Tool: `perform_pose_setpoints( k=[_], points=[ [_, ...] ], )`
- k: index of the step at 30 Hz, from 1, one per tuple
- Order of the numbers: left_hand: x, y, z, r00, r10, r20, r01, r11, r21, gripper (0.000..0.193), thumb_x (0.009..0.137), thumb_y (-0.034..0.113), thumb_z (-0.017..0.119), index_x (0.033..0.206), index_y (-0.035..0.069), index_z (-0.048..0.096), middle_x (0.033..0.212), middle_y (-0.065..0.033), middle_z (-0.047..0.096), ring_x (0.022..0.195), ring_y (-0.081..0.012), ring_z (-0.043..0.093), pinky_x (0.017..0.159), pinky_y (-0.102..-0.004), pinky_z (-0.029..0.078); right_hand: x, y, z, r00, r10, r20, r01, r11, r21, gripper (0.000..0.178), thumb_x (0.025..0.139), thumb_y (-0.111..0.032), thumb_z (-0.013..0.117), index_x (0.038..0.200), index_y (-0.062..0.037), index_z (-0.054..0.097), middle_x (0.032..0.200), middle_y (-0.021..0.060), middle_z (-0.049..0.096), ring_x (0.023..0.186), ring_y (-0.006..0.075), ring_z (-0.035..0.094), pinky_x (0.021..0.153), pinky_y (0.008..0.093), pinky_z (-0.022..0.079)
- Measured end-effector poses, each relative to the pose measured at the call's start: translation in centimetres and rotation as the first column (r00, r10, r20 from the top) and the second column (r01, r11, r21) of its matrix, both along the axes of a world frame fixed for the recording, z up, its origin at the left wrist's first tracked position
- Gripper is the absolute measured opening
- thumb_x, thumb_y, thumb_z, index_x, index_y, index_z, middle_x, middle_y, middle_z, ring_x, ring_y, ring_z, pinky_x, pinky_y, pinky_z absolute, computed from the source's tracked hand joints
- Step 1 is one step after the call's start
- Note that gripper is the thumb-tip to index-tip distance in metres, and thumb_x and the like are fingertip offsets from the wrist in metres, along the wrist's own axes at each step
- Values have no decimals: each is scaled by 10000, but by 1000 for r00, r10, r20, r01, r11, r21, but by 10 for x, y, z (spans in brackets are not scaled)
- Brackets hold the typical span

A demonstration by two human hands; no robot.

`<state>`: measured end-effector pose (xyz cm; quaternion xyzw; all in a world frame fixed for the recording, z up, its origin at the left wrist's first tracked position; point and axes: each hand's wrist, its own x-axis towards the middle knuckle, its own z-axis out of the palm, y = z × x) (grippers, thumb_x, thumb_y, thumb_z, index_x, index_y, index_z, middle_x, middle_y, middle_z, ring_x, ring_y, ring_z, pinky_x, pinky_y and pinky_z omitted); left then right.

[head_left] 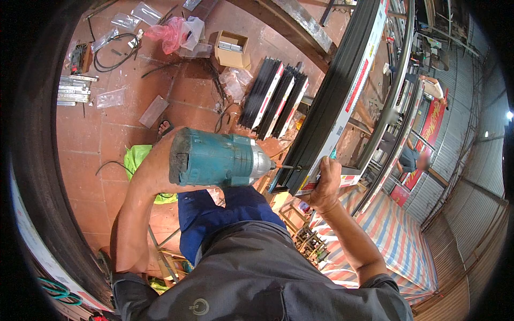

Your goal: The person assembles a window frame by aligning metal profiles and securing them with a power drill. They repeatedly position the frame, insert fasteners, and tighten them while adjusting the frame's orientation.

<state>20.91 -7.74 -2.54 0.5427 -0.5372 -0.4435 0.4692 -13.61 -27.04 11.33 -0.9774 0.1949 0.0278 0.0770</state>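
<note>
A teal power drill (214, 159) with a silver nose is held level in front of me. My left forearm (136, 208) reaches up to it, and the body of the drill hides my left hand, which holds it. The long thin bit (286, 167) points right, its tip at the side of a dark metal frame (321, 107) near the corner. White and red protective tape covers one face of this frame. My right hand (325, 187) is closed around the frame's near corner, thumb up along the edge.
Bundled dark profiles (270, 99), an open cardboard box (232, 49) and a pink plastic bag (168, 36) lie on the tiled floor. A striped tarp (393, 241) covers something at right. Two people (411, 159) are farther off right. A dark beam (292, 27) crosses the top.
</note>
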Motion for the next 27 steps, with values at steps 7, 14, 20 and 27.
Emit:
perform_pose_setpoints(
  k=[7,14,20,27],
  points=[
    [-2,-14,32,963,37,-268,46,954,297,674,659,296,969,1237,75,704,1176,-113,743,1082,-305,701,1003,-405,527,-7,-1,-4,1000,-10,0,10,1000,-3,1394,545,-465,982,1634,-65,210,1142,272,565,915,424,558,754,537,408],
    [2,-15,36,920,71,-385,88,921,380,692,690,317,958,1278,74,687,1175,-109,745,1077,-277,710,988,-390,538,-4,-3,-2,1000,1,13,-1,1000,7,1379,554,-496,980,1623,-61,225,1099,249,558,905,404,551,748,537,399],
    [-5,-11,28,978,71,-196,-28,977,212,693,693,334,955,1276,79,681,1175,-109,743,1046,-279,718,972,-379,543,-1,-2,-3,1000,15,21,-15,1000,-17,1362,588,-531,961,1622,-52,216,1067,230,556,887,384,545,733,526,387],
    [1,-22,37,911,81,-405,122,883,453,722,681,307,956,1301,80,664,1172,-112,745,1056,-274,716,972,-387,544,-7,-4,-4,1000,-3,10,3,1000,-6,1324,640,-580,919,1632,-63,209,1119,231,564,915,387,556,755,530,406]
  ],
)
